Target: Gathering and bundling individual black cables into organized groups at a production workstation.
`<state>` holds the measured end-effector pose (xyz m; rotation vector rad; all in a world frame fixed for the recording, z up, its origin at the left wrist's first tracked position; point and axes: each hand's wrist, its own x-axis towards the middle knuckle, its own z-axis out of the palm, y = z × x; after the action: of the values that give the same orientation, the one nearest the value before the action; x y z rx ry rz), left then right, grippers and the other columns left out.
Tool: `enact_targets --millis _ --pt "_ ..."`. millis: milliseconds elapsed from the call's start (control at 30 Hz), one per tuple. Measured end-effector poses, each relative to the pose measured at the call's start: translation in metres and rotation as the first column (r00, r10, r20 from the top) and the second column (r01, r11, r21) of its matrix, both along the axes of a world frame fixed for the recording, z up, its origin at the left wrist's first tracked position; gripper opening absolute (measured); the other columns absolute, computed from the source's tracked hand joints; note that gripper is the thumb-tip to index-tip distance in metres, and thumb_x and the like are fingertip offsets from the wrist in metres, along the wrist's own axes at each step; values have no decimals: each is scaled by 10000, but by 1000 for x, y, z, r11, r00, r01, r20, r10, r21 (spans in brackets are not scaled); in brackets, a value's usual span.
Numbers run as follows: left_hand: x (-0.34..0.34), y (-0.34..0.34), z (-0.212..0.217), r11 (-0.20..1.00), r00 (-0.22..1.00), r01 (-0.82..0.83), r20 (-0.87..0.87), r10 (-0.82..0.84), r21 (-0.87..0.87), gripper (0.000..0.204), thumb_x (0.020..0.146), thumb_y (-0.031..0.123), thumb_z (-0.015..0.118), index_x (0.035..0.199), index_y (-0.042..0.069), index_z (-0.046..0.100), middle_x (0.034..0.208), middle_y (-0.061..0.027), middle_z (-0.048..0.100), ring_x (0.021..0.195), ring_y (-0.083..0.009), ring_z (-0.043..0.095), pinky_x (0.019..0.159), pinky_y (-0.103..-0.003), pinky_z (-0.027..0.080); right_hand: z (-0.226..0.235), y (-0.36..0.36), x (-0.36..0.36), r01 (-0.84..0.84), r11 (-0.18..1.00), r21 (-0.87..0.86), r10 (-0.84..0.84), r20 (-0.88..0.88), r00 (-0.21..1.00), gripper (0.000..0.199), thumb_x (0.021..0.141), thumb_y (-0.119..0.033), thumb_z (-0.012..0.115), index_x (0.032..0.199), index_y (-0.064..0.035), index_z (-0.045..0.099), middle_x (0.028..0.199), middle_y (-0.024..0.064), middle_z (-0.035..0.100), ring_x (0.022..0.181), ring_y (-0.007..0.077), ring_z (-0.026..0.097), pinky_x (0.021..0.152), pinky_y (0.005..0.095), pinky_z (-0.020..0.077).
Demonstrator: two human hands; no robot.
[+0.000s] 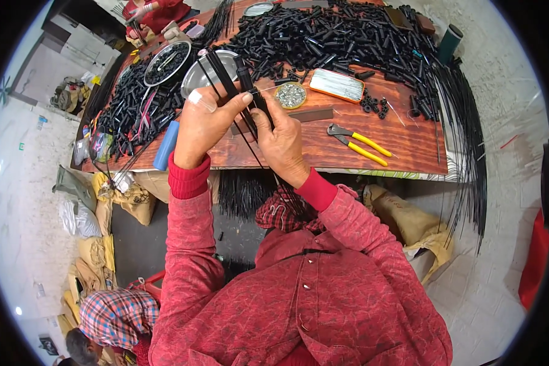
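Over the table's near edge, both my hands meet around several thin black rods (224,74) and a thicker black tube-like piece (244,76). My left hand (201,125), with white tape near the knuckles, is closed around the rods, its thumb tip pressed against them. Close beside it, my right hand (280,141) is closed on their lower part, thumb bent inward. A thin wire or needle (265,89) sticks out from between the fingertips toward the right. Fingers partly hide how the pieces join. Some long thin rods trail down below the hands.
Yellow-handled nippers (361,145) lie at right. Behind stand a round dish of small metal bits (290,95) and a tin of thin pale pins (337,85). Black tubes (323,36) pile across the back. A blue cylinder (166,146) lies at left. Other people are at far left and lower left.
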<state>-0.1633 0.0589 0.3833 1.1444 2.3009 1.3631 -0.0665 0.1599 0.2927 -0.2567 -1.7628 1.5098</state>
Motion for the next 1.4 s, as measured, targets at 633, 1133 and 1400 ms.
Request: enact_targets --millis 633,1133,1400 --pt "8 -15 0 989 966 -89 251 56 121 291 900 79 751 1165 -35 713 1003 -50 744 882 -98 677 820 -242 535 -6 -11 -3 -60 997 -39 61 9 998 395 992 -88 620 1384 -86 571 905 144 732 728 168 725 624 322 544" --pt "1 -9 6 990 940 -4 338 -45 142 236 871 46 770 1091 -21 715 912 -43 730 767 -106 662 652 -269 552 2 -13 9 -56 996 -63 53 -47 997 407 995 -98 628 1389 -18 569 1010 155 749 875 145 713 731 294 547" --pt "7 -11 -5 971 946 -97 324 22 219 247 853 44 785 1084 -26 730 939 -57 747 810 -99 668 738 -250 539 -4 -4 15 -53 998 -46 50 -62 997 367 979 -161 662 1324 -49 605 960 139 745 860 185 725 712 336 550"
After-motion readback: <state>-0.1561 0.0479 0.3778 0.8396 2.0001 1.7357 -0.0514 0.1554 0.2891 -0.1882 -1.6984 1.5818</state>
